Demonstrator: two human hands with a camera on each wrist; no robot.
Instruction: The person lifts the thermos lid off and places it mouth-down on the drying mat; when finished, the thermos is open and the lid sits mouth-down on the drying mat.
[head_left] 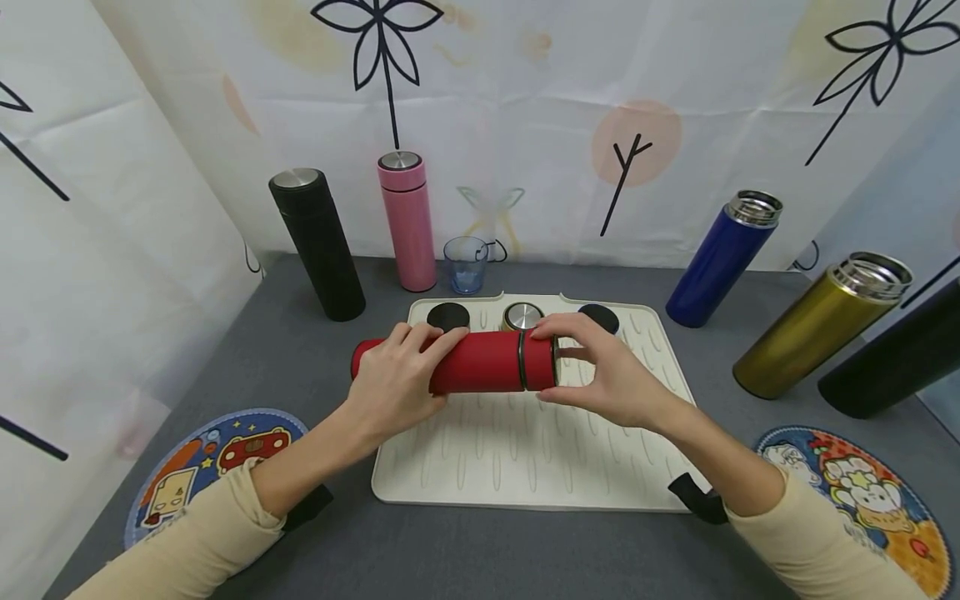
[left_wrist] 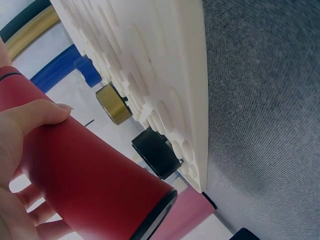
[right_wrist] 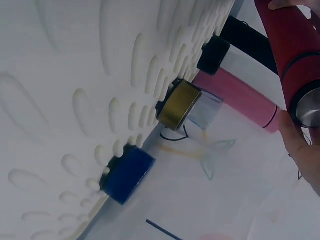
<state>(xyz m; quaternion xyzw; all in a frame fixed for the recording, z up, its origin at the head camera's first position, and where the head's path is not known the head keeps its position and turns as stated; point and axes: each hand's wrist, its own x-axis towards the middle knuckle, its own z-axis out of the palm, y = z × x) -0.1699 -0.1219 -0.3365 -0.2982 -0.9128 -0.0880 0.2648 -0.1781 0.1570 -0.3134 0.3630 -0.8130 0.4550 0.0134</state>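
A red thermos flask (head_left: 480, 367) lies level in the air over the cream draining mat (head_left: 517, 462), its capped end to the right. My left hand (head_left: 393, 379) grips the body, thumb across the near side in the left wrist view. With thumb and fingertips, my right hand (head_left: 615, 379) pinches the red cap (head_left: 539, 361), which sits on the flask with a dark ring beside it. Behind the flask, along the mat's far edge, stand a black lid (left_wrist: 156, 152), a gold lid (right_wrist: 180, 105) and a blue lid (right_wrist: 128, 175).
At the back left stand a black flask (head_left: 318, 246), a pink flask (head_left: 408, 225) and a small glass (head_left: 466, 267). To the right are lidless blue (head_left: 716, 267) and gold (head_left: 813, 333) flasks and a dark flask (head_left: 896, 358). Round cartoon placemats (head_left: 217, 450) lie under both forearms.
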